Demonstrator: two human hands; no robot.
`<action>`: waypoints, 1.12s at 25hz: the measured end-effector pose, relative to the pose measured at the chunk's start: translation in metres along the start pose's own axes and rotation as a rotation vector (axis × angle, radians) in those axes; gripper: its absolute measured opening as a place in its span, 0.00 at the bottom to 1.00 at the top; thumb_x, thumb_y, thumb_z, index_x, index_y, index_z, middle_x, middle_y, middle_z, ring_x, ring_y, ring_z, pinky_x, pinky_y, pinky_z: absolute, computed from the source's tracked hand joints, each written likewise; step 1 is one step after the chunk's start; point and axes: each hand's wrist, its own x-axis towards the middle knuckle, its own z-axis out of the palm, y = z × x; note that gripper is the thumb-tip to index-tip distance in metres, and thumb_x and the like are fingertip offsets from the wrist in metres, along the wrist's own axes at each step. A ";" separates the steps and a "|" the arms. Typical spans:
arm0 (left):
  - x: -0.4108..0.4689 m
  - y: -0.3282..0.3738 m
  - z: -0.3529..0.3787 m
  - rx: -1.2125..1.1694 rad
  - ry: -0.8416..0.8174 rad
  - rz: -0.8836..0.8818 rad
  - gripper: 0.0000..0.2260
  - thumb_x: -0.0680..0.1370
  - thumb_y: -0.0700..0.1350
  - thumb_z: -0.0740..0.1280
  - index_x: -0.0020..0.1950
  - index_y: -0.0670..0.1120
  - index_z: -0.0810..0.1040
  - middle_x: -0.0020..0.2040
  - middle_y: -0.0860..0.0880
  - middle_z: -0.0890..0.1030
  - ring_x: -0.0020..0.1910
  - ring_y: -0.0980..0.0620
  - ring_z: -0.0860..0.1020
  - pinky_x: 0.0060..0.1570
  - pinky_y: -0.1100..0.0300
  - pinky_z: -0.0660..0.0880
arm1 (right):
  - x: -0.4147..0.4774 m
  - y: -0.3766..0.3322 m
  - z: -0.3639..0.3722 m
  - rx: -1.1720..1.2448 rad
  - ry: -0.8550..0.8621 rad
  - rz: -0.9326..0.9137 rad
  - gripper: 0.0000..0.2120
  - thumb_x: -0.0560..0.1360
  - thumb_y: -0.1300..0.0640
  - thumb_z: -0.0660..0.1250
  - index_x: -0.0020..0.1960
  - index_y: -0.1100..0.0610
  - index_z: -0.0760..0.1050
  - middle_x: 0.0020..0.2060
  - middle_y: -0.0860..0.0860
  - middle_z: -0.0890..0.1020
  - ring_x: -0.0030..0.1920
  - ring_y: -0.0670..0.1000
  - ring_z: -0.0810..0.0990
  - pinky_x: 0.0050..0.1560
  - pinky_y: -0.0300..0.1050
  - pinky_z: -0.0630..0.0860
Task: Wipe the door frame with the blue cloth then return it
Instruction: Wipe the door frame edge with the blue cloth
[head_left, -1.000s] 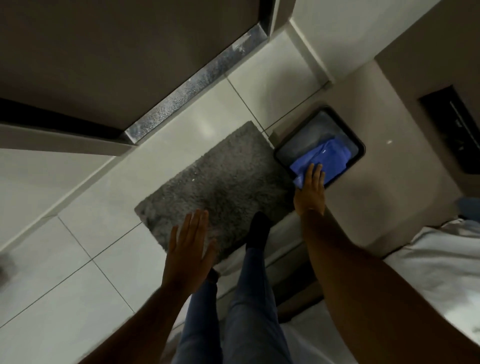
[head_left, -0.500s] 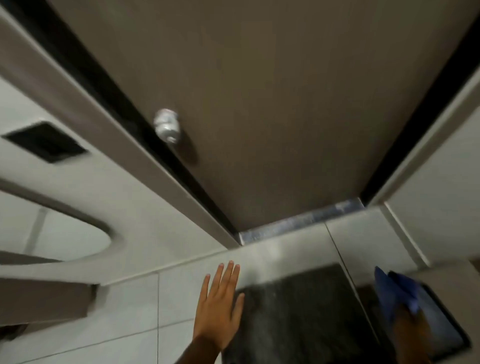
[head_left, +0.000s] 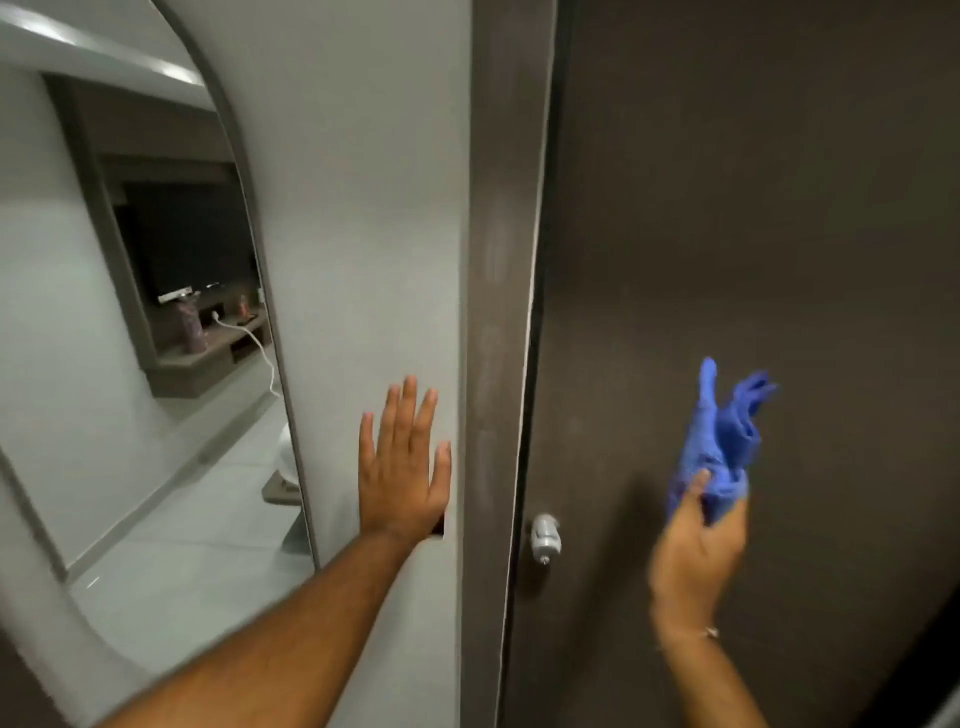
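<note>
Blue cloth (head_left: 719, 447) bunched in right fingers (head_left: 693, 486); left fingers (head_left: 410, 410) spread flat.

Blue cloth (head_left: 719, 447), dark brown door (head_left: 753, 208), seemingly grey-brown door frame (head_left: 501, 260).

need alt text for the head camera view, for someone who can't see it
A person's right hand holds a bunched blue cloth up in front of a dark brown door, not yet touching the door frame. The left hand is spread flat on the pale wall beside the frame, near an arched mirror; a silver knob sits low on the door.
</note>
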 end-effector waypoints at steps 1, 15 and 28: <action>0.035 -0.003 -0.013 -0.001 0.055 -0.005 0.32 0.86 0.53 0.55 0.90 0.49 0.53 0.90 0.44 0.53 0.89 0.44 0.52 0.86 0.40 0.47 | 0.000 -0.020 0.030 0.025 -0.035 -0.103 0.24 0.85 0.64 0.62 0.80 0.67 0.66 0.76 0.61 0.75 0.72 0.45 0.76 0.72 0.28 0.68; 0.193 -0.031 -0.003 0.183 0.396 0.300 0.34 0.82 0.59 0.57 0.87 0.48 0.60 0.87 0.42 0.58 0.86 0.41 0.58 0.81 0.38 0.55 | 0.025 -0.038 0.221 -0.662 -0.354 -0.905 0.36 0.73 0.42 0.69 0.79 0.46 0.66 0.86 0.52 0.56 0.88 0.53 0.49 0.86 0.56 0.54; 0.196 -0.040 0.013 0.126 0.452 0.317 0.33 0.84 0.52 0.56 0.90 0.48 0.55 0.90 0.46 0.52 0.89 0.43 0.52 0.86 0.39 0.46 | 0.094 -0.133 0.282 -0.750 -0.124 -1.126 0.37 0.81 0.42 0.54 0.86 0.58 0.54 0.86 0.58 0.53 0.87 0.58 0.51 0.87 0.53 0.48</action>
